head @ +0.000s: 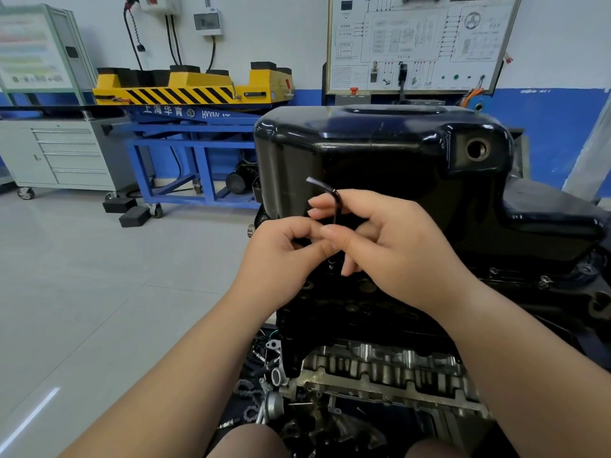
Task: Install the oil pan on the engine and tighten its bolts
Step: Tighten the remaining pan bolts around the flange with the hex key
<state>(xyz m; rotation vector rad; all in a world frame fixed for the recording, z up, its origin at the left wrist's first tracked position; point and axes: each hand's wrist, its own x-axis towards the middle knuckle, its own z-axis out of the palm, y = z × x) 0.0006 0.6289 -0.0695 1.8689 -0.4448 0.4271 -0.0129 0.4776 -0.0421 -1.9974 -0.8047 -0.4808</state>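
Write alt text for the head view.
The left hand and right hand hold a black hex key upright at the flange of the black oil pan seated on the engine. Behind: a yellow lift table, a grey drawer cabinet and a diagram board.

The oil pan [396,153] sits on the engine [380,365] before you, the hex key [336,206] in front of it, the lift table [195,94] behind, far left.

Bright even light, wide-angle edge bending.
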